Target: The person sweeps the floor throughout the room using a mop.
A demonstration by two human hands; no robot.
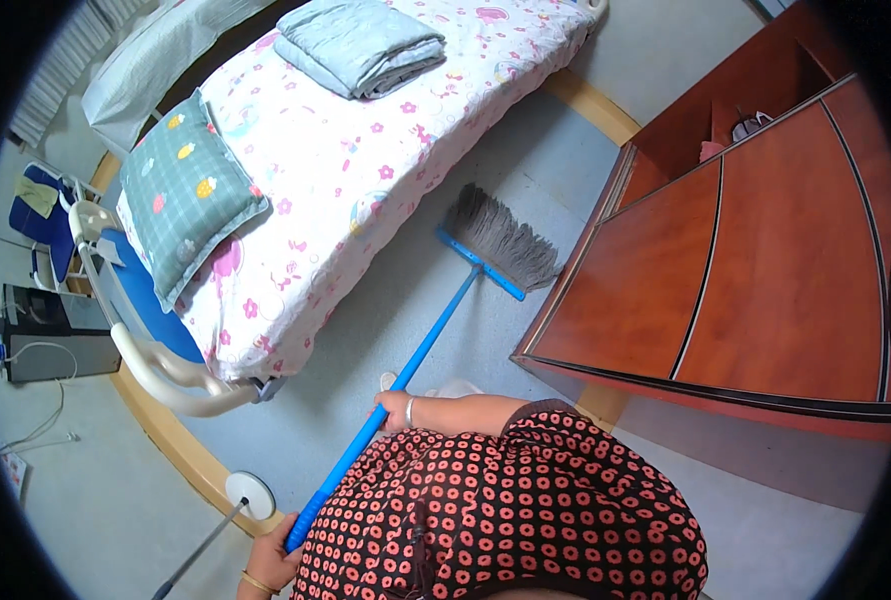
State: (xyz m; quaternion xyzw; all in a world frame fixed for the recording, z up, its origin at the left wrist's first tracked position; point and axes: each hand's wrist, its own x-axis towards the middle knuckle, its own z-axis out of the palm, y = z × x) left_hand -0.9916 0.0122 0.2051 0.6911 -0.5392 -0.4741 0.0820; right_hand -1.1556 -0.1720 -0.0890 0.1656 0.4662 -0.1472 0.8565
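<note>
A dust mop with a blue pole [435, 330] and a wide head of grey strands [505, 240] reaches away from me. Its head rests on the floor between the bed and the wooden cabinet. My right hand [395, 410], with a silver bangle on the wrist, is closed round the middle of the pole. Lower down at the left, my left hand [273, 556] grips the thicker end of the pole; a gold bangle circles that wrist. Both grips are partly hidden by the pole and my patterned clothing.
A bed [365, 170] with flowered sheet, green pillow [193, 190] and folded quilt [360, 45] lies left. Its pale end rail [190, 390] juts out. At right stands a reddish-brown cabinet [625, 285]. A round white base with a pole [251, 494] stands near the left wall.
</note>
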